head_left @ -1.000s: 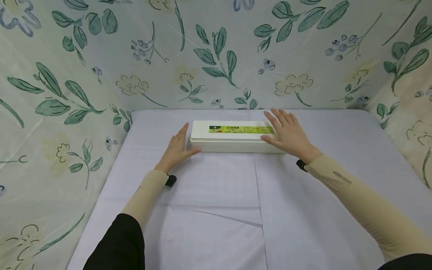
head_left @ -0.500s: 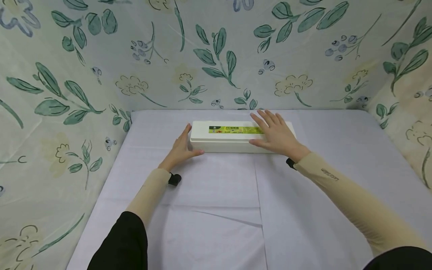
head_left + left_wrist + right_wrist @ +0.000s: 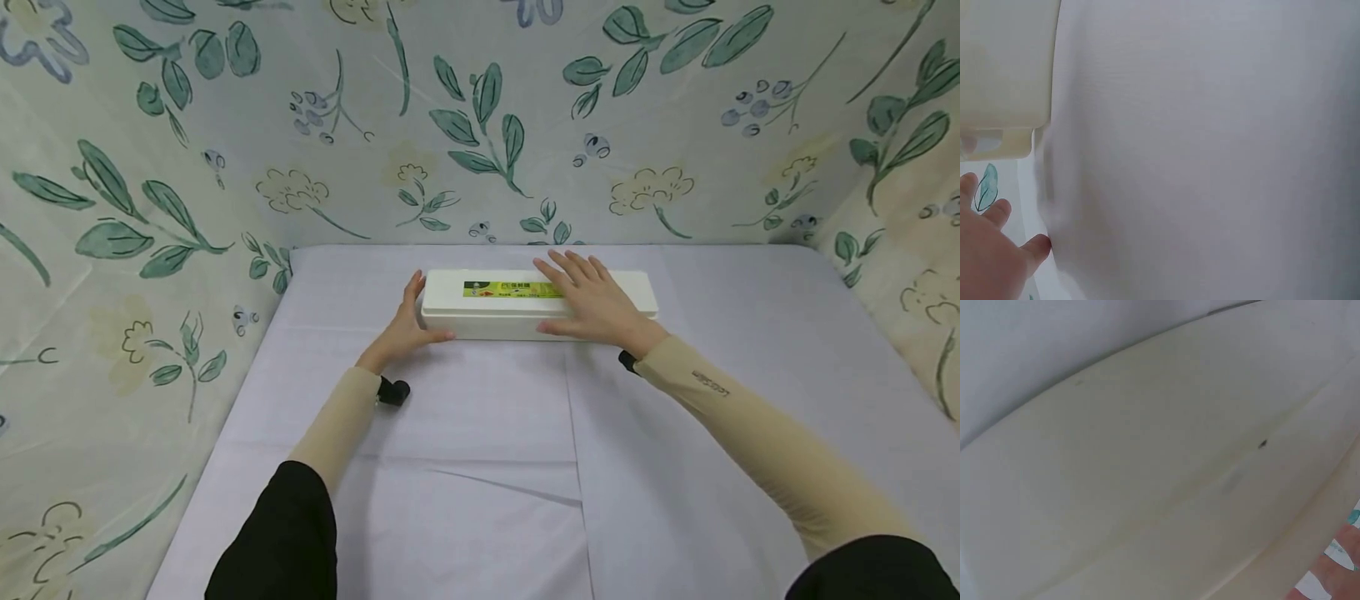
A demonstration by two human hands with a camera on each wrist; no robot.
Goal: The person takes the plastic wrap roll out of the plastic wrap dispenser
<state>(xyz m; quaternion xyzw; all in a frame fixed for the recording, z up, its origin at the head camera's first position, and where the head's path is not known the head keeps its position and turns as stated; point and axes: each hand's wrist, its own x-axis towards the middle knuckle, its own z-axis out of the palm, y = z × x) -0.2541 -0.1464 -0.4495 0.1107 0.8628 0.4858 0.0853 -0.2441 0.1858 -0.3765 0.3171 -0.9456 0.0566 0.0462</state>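
A long white plastic box [image 3: 480, 326] with a lid, which looks like a cling film dispenser, lies crosswise on the white cloth. Its lid bears a yellow-green label [image 3: 510, 289], partly covered by my right hand [image 3: 592, 307]. That hand spreads its straight fingers over the lid's right half, thumb along the front side. At the box's left end is my left hand [image 3: 403, 332], fingers raised beside the end and thumb by the front lower corner. In the left wrist view a gap shows between the fingers [image 3: 999, 212] and the box. The right wrist view is mostly box wall [image 3: 1116, 456].
The white cloth [image 3: 480, 417] covers the table and has fold creases. Behind and at both sides hang floral-printed curtains [image 3: 337, 100]. A black wrist camera [image 3: 393, 391] sits on the left wrist, another [image 3: 628, 361] on the right.
My right hand has slid left along the lid, covering more of the label. My left hand has shifted slightly rightward, closer around the left end. The box stays in place.
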